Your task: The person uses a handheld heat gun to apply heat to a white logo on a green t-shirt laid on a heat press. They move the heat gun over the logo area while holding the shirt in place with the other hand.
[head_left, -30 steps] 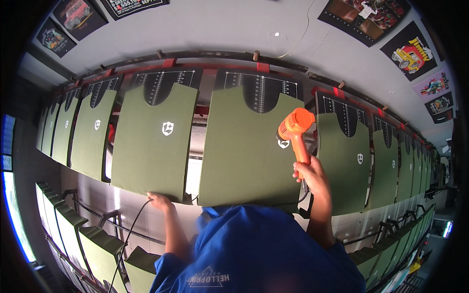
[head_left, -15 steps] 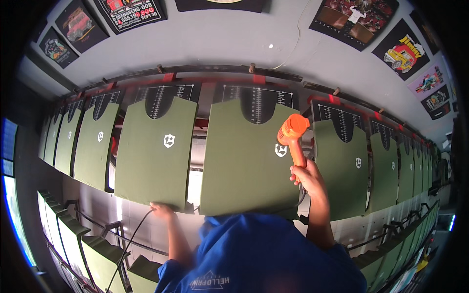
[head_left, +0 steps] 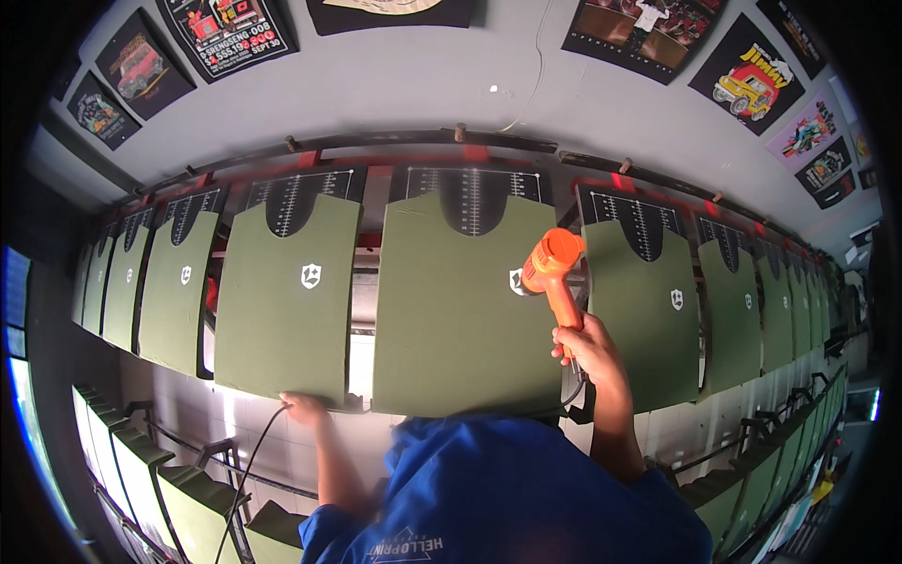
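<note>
My right hand (head_left: 590, 350) is wrapped round the handle of an orange hair dryer (head_left: 552, 263). Its nozzle points left, over a green shirt piece (head_left: 451, 320) on a black board, and partly covers a white shield print (head_left: 517, 281). Down at the front edge of the green shirt piece to the left (head_left: 287, 329), my left hand (head_left: 303, 409) has its fingers pinched on a black cable (head_left: 252, 461). That piece bears a fully visible white shield print (head_left: 310, 275). A cord leaves the bottom of the dryer's handle.
Similar green pieces on black ruled boards (head_left: 470, 183) run in a row to both sides. Behind them lies a dark metal rail (head_left: 376, 134). More green pieces (head_left: 202, 498) hang on lower racks at left and right. Printed posters line the grey wall (head_left: 413, 85).
The view has shifted, so the boards appear farther left. The dryer has moved slightly right relative to the shield print and sits a little lower. My left hand keeps its place at the edge.
</note>
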Demonstrator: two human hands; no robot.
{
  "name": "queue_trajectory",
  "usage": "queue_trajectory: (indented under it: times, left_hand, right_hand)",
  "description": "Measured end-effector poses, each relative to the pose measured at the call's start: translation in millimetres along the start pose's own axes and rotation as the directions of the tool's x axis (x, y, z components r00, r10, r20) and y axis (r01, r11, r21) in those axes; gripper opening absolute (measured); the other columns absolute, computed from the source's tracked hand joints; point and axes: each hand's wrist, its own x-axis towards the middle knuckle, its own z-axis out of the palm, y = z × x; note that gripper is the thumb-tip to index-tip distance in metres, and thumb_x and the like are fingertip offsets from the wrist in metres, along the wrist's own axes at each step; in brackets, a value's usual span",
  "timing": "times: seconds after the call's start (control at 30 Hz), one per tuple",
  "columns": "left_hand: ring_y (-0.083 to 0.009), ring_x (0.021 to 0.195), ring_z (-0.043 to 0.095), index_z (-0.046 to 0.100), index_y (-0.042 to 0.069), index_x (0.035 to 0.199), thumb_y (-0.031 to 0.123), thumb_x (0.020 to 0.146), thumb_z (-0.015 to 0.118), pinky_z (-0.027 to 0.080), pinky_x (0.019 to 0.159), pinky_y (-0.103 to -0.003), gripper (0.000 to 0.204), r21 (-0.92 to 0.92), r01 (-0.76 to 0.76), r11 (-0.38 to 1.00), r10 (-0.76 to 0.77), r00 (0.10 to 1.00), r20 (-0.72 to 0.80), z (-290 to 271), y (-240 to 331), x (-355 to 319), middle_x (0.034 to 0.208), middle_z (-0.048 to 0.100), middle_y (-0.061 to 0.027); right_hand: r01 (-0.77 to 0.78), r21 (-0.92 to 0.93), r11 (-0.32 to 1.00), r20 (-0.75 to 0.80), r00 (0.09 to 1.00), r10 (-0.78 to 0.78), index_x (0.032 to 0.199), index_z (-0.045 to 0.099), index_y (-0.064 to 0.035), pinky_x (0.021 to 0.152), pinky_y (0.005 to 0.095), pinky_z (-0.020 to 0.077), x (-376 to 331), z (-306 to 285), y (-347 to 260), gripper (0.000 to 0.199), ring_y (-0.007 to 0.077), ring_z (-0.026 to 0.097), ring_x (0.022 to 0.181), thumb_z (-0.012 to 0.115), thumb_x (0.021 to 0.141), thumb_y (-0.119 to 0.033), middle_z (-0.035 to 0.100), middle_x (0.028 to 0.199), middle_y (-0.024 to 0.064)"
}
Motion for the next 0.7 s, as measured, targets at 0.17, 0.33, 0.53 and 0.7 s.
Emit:
queue_trajectory:
  times: [0.17,0.33,0.53,0.7]
  left_hand:
    - [-0.0232,0.084,0.057,0.055,-0.002,0.109,0.043,0.097,0.048,0.047,0.077,-0.035,0.048,-0.002,-0.035,0.999,0.035,0.998,-0.044,3.4,12.3,-14.5,0.102,0.063,-0.0137]
    - [-0.0236,0.085,0.057,0.057,-0.005,0.106,0.043,0.096,0.046,0.047,0.077,-0.036,0.050,-0.010,-0.052,0.999,0.052,0.999,0.008,-4.0,-6.7,-4.5,0.101,0.063,-0.0148]
    - [-0.0180,0.058,0.048,0.057,-0.004,0.102,0.049,0.095,0.034,0.040,0.051,-0.033,0.058,0.064,-0.065,0.996,0.067,0.997,-0.031,-30.9,-66.5,-30.1,0.075,0.055,-0.0111]
    - [-0.0164,0.045,0.037,0.051,0.001,0.085,0.047,0.097,0.032,0.031,0.040,-0.031,0.052,0.080,-0.040,0.996,0.043,0.999,-0.028,-31.1,-92.2,-151.5,0.058,0.043,-0.0049]
  right_hand:
    - [0.032,-0.020,0.999,0.013,0.999,-0.032,0.105,0.053,-0.0020,0.052,0.0244,0.0484,-6.8,-5.3,4.6,0.024,0.0118,0.061,0.063,0.061,0.086,-0.014,0.057,0.079,0.0020]
    - [0.038,-0.011,0.999,0.052,0.998,-0.038,0.103,0.053,-0.0007,0.053,0.0246,0.0489,-10.9,-25.7,9.9,0.024,0.0111,0.061,0.064,0.062,0.085,-0.013,0.056,0.079,0.0016]
    - [0.073,0.069,0.995,0.143,0.986,-0.083,0.106,0.051,0.0010,0.057,0.0250,0.0482,-50.4,-103.4,25.1,0.027,0.0114,0.059,0.068,0.060,0.085,-0.012,0.057,0.079,0.0028]
    - [-0.018,0.095,0.995,0.169,0.986,0.001,0.107,0.052,0.0011,0.057,0.0250,0.0499,-98.8,-225.8,60.1,0.030,0.0112,0.061,0.067,0.064,0.083,-0.013,0.059,0.080,0.0042]
